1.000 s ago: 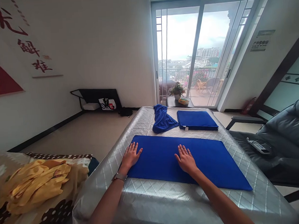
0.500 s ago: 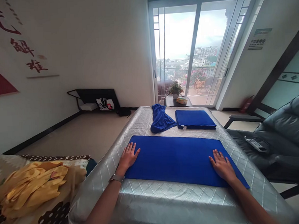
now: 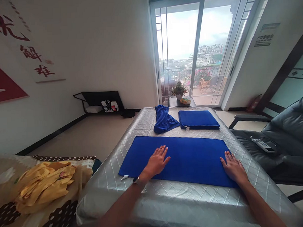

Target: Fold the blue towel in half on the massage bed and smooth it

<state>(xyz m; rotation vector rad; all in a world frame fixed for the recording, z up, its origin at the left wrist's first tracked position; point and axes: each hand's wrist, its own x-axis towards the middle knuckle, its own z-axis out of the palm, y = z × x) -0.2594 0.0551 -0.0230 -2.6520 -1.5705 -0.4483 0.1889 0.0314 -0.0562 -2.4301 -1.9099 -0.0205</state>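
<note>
A blue towel [image 3: 191,158] lies flat and smooth across the near part of a silver quilted table cover [image 3: 190,200], with a small white label at its near left corner. My left hand [image 3: 157,161] rests palm down on the towel, left of its middle, fingers stretched out. Near the towel's right edge, my right hand [image 3: 234,166] also lies flat, fingers extended. Neither hand grips anything. Beyond the flat towel sit a neat stack of folded blue towels [image 3: 199,119] and, to its left, a crumpled blue towel [image 3: 164,119].
To the left, a yellow cloth [image 3: 46,185] lies heaped on patterned bedding. A dark armchair [image 3: 286,147] holding a white device [image 3: 263,144] stands at the right. Past the table's far end are a potted plant [image 3: 178,89] and a sliding glass door [image 3: 181,42].
My left hand has moved right from the towel's left edge toward its middle. My right hand has shifted slightly outward to the right edge. The view has turned a little left.
</note>
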